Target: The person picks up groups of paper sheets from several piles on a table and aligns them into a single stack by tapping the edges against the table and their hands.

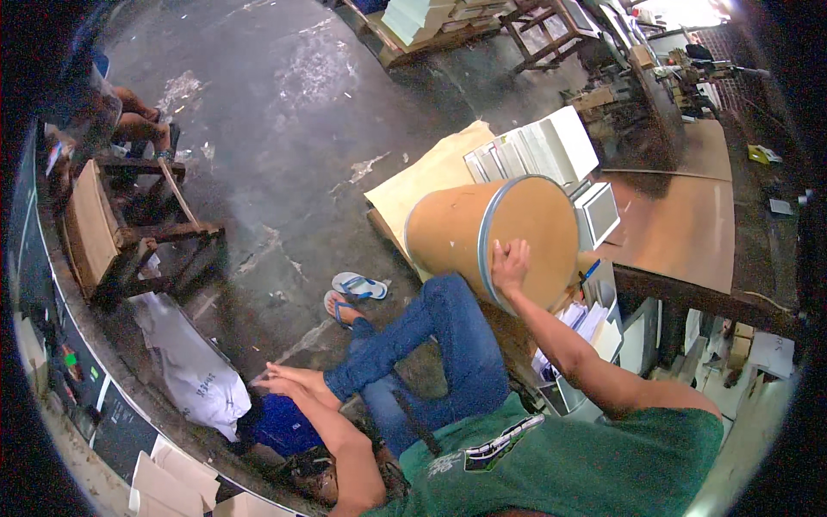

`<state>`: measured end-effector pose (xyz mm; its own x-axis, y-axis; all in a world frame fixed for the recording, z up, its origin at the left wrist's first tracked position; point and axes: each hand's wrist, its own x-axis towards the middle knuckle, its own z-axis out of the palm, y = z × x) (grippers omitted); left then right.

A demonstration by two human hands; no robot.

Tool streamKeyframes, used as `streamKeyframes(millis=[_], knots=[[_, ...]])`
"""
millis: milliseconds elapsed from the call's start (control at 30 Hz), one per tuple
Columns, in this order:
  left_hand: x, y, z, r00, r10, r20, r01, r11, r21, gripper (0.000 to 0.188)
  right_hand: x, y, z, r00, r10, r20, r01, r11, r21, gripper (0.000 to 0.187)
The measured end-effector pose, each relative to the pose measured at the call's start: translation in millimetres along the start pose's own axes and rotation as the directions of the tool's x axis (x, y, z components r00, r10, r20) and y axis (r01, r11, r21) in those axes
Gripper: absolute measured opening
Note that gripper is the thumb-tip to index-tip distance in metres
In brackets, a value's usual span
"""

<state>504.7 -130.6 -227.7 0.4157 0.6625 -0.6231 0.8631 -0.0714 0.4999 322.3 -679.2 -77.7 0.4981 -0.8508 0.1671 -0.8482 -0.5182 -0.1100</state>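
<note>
A brown fibre drum (444, 222) lies on its side with its metal-rimmed round end towards me. My right hand (510, 265) rests against that end near the rim, fingers loosely extended and not wrapped round anything. Lower left, my left hand (286, 388) lies over my bare foot (312, 380), which is crossed over the other leg. Its fingers look stretched out, though the foot partly blends with them. Nothing shows in either palm. One flip-flop (360, 285) lies loose on the floor, and its mate is on my other foot (342, 310).
Behind the drum stand stacked white boxes (534, 148) on a brown sheet (448, 162). Papers and a pen (591, 270) sit beside my right arm. To the left are a wooden stool (93, 226), a white sack (194, 370) and another person's legs (138, 125). A wooden bench (680, 228) is at right.
</note>
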Motion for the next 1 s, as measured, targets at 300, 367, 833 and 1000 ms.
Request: streamKeyframes(millis=[300,367,833,1000], knots=[[34,-17,4,0.997,-0.045,0.071,0.061,0.965,-0.255,0.088,1,-6,1,1.0,-0.014,-0.028,0.015,0.999,0.041,0.04],[34,-16,1,0.997,-0.037,0.065,0.057,0.936,-0.346,0.09,2,-7,4,0.998,-0.039,-0.039,0.04,0.999,0.031,0.041],[-113,30,-21,0.93,0.014,0.368,0.274,0.643,-0.715,0.053,1,7,6,0.996,-0.033,-0.083,0.034,0.999,0.008,0.038],[-7,-46,-28,0.882,0.082,0.463,0.47,-0.137,-0.872,0.054,2,-1,3,0.998,-0.025,-0.056,0.028,0.998,0.059,0.035]])
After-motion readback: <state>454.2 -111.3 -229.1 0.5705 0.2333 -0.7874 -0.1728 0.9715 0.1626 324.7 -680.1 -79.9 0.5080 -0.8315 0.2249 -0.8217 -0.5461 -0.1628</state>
